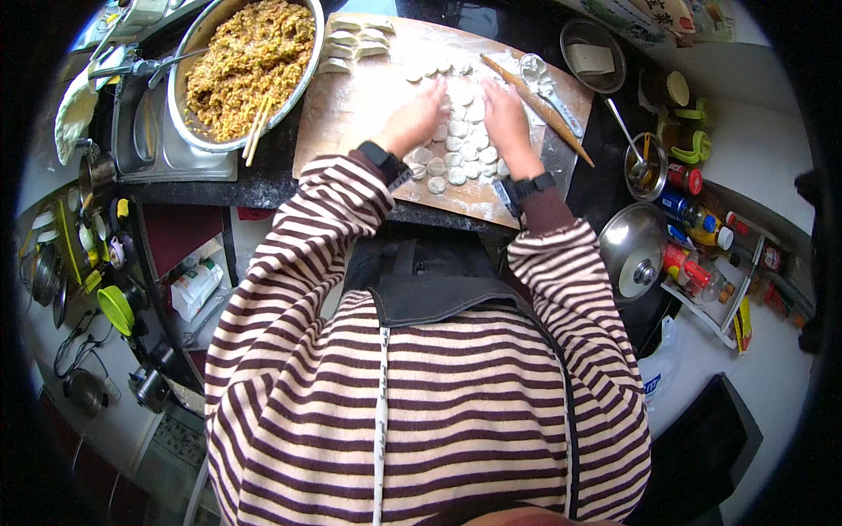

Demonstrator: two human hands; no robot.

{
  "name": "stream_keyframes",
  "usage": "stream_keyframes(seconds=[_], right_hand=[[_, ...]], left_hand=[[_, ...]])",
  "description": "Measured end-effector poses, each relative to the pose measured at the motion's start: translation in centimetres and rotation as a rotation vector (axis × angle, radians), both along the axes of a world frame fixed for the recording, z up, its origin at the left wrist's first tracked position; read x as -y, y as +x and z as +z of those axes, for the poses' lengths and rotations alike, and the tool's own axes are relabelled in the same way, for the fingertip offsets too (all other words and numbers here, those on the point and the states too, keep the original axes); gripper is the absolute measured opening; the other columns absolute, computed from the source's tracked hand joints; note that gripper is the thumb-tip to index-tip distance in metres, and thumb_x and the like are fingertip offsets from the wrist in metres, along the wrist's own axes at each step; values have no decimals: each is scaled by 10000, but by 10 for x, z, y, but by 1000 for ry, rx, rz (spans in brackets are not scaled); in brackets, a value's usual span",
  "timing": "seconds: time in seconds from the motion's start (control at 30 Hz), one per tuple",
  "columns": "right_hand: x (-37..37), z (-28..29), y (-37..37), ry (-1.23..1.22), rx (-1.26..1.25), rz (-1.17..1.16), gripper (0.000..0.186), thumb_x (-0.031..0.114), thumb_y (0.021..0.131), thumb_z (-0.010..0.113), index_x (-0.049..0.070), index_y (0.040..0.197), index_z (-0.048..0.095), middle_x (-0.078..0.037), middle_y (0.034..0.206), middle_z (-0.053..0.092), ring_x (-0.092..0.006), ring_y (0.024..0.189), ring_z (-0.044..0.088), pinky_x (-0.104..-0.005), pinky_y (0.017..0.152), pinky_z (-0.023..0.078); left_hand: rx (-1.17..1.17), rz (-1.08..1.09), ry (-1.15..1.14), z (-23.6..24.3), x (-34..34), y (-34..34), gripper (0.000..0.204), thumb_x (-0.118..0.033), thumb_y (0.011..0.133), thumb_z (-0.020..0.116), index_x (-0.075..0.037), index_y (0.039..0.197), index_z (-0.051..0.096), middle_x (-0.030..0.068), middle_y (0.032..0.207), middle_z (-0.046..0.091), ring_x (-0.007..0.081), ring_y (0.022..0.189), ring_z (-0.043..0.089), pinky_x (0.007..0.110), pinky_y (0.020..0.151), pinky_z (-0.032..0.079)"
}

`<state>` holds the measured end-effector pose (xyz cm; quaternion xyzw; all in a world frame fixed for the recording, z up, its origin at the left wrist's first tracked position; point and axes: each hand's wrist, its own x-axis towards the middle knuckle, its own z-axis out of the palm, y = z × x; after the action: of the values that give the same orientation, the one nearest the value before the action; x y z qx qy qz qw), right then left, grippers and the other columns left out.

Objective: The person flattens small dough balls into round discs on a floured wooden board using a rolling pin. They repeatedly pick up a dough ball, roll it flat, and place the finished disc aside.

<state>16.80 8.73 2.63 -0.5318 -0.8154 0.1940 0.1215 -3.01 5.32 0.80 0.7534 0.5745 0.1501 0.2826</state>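
Many small, flour-dusted dough rounds (457,143) lie clustered on a floured wooden board (351,123). My left hand (421,116) rests at the left side of the cluster, its fingers stretched forward against the far rounds. On the opposite side, my right hand (506,118) is also open with fingers extended, touching or just beside the dough. Glare washes out the fingertips. A tapered wooden rolling pin (548,117) lies slantwise to the right of my right hand. Folded dumplings (358,44) sit in rows at the board's far left.
A large metal bowl of minced filling (250,70), with chopsticks (258,130) on its rim, stands left of the board by the sink (197,165). To the right are a metal lid (630,250), a small pot with a ladle (646,167), a round dish (594,55) and several bottles (706,228).
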Motion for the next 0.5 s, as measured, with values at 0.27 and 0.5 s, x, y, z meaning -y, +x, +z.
stream_keyframes(seconds=[0.27,0.5], right_hand=[[-49,-36,-45,252,-203,45,274,10,798,609,52,1058,682,-124,1057,683,-322,1036,606,-406,957,477],[-18,-35,-14,326,-206,29,255,54,793,700,47,1048,695,-100,1063,674,-302,1055,599,-387,944,484]], left_hand=[[-167,256,249,-4,-54,-8,290,-111,736,754,-4,979,637,199,997,601,397,975,596,476,835,506],[-147,223,273,-13,-47,-13,212,-109,754,719,-17,926,637,175,988,605,380,969,593,470,830,496]])
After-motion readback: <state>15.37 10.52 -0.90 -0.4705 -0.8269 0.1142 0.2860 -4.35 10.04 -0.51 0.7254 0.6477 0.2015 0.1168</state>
